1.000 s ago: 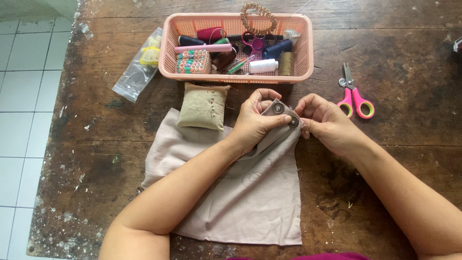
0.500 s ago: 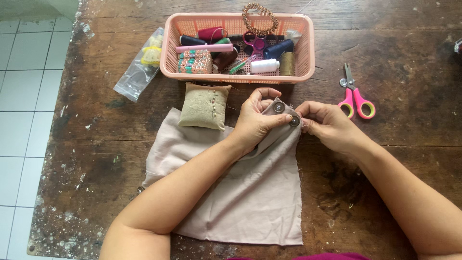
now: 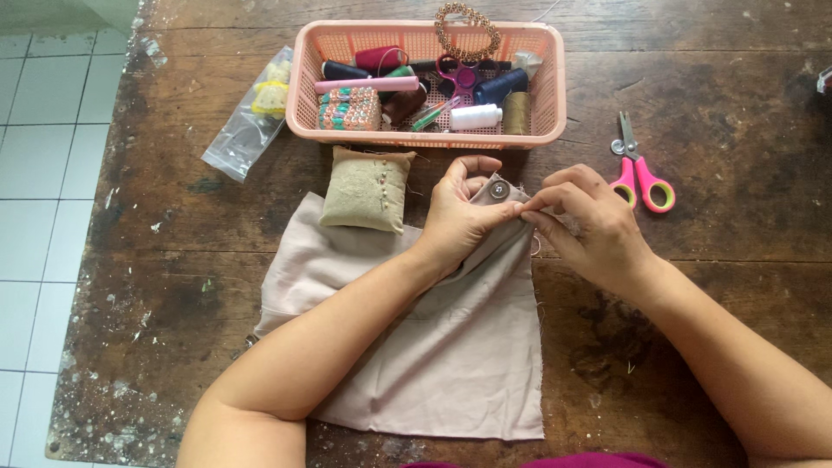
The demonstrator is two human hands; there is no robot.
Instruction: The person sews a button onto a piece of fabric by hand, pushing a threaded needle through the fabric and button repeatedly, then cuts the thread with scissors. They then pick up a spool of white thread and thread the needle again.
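A round grey button (image 3: 498, 189) is kept pinned on the beige cloth's (image 3: 433, 347) raised corner by the closed left hand (image 3: 459, 217); little has shifted, while the right hand (image 3: 589, 227) stays pinched at the fold beside it.

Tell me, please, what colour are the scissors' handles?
Pink with yellow-green inner rings; the scissors show in the head view.
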